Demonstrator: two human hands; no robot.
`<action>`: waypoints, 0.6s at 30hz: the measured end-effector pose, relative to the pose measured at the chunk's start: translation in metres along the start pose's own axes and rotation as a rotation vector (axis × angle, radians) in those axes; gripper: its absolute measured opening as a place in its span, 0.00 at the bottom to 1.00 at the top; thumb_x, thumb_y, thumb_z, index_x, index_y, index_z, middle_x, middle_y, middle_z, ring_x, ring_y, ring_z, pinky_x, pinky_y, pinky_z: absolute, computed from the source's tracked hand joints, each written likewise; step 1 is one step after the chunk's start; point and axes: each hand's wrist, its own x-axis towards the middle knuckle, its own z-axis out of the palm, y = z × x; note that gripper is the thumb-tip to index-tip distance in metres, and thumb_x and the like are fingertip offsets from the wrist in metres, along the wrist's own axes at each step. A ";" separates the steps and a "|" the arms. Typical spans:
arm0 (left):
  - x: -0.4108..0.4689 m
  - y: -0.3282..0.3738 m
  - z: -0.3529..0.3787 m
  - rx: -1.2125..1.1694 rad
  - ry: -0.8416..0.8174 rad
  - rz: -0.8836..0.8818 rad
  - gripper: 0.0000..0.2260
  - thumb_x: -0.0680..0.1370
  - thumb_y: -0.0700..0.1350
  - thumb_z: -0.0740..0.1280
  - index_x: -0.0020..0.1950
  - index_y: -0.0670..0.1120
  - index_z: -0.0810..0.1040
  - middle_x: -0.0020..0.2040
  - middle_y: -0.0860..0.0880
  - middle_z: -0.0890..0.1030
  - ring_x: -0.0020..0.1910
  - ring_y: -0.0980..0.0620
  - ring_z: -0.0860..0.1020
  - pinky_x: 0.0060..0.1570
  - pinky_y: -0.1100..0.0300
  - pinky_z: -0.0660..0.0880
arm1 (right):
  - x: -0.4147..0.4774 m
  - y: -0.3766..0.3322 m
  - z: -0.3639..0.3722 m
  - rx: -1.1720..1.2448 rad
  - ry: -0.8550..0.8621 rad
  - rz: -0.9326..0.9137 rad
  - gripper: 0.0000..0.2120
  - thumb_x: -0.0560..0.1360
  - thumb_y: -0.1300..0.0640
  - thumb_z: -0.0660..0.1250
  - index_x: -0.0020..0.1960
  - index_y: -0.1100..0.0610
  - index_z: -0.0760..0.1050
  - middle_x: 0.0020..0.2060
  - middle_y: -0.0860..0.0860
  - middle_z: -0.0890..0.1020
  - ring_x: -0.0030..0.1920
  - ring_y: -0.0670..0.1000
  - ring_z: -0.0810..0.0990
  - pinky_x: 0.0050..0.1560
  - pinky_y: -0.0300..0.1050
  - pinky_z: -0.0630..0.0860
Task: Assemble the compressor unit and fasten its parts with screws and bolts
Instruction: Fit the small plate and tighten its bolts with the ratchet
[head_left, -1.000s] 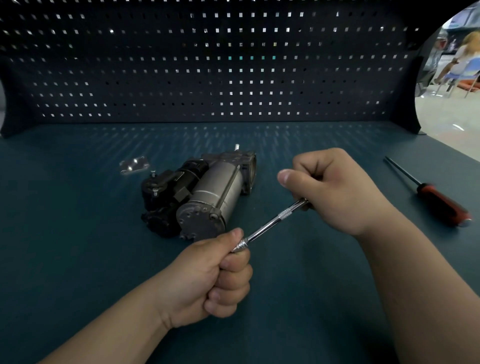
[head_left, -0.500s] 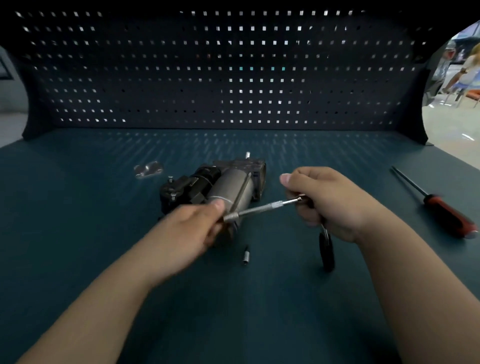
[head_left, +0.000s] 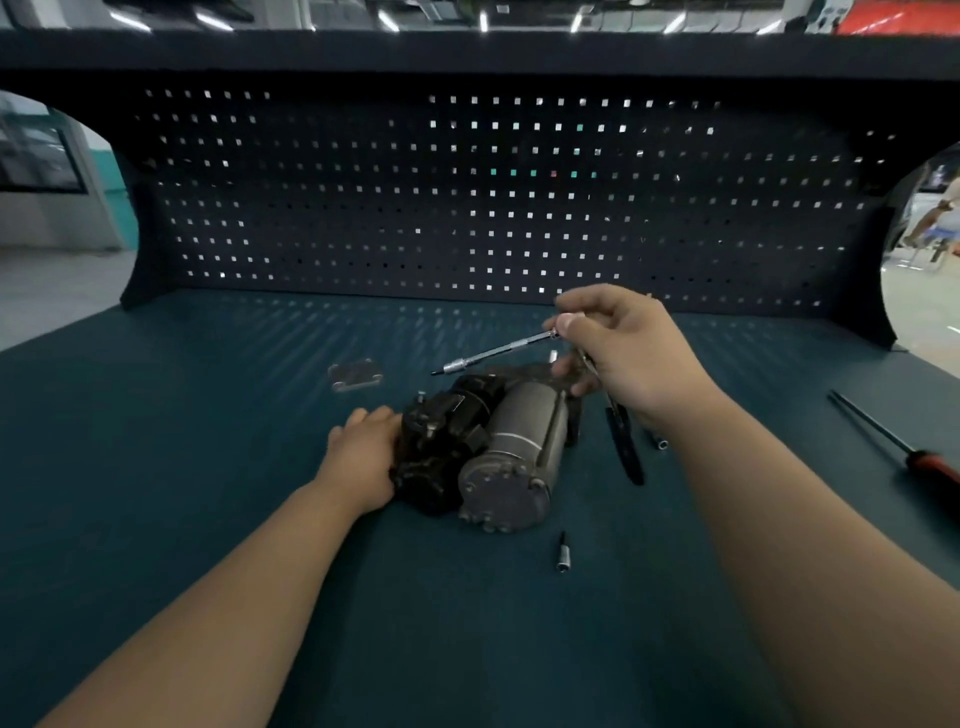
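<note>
The compressor unit (head_left: 498, 447), a grey metal cylinder joined to a black body, lies mid-table. My left hand (head_left: 363, 452) rests flat against the black body's left side. My right hand (head_left: 618, 353) hovers over the unit's far end, gripping a thin silver driver shaft (head_left: 493, 354) whose tip points left above the black body. A black handle (head_left: 626, 452) hangs down from that hand to the right of the cylinder. A small silver socket bit (head_left: 562, 553) lies on the table just in front of the cylinder.
A small metal plate (head_left: 356, 375) lies behind and left of the unit. A second small bit (head_left: 660, 442) sits by my right forearm. A red-handled screwdriver (head_left: 904, 449) lies at the far right. A perforated back panel (head_left: 467, 208) closes off the rear.
My left hand has let go of the shaft's tip and dropped onto the compressor's black body. My right hand lifted the driver up and back over the unit. A bit now lies on the table.
</note>
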 end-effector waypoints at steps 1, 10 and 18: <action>0.001 0.001 -0.001 -0.027 -0.014 -0.006 0.10 0.73 0.43 0.64 0.50 0.54 0.68 0.47 0.56 0.65 0.51 0.50 0.66 0.51 0.54 0.65 | 0.003 -0.001 0.002 -0.059 -0.020 -0.020 0.05 0.78 0.60 0.66 0.50 0.50 0.75 0.45 0.54 0.84 0.29 0.47 0.80 0.26 0.40 0.75; 0.000 -0.004 -0.004 -0.510 0.249 -0.088 0.09 0.81 0.46 0.61 0.50 0.59 0.76 0.54 0.62 0.75 0.61 0.57 0.67 0.74 0.43 0.45 | 0.040 -0.037 0.030 -0.667 -0.141 -0.285 0.05 0.79 0.52 0.64 0.52 0.49 0.77 0.39 0.43 0.80 0.28 0.34 0.72 0.29 0.29 0.65; -0.007 0.010 -0.018 -0.960 0.333 -0.047 0.12 0.82 0.45 0.59 0.48 0.61 0.78 0.46 0.63 0.82 0.51 0.66 0.77 0.51 0.71 0.69 | 0.060 -0.074 0.045 -0.838 -0.218 -0.377 0.02 0.77 0.52 0.65 0.48 0.48 0.76 0.35 0.40 0.76 0.33 0.37 0.73 0.29 0.27 0.64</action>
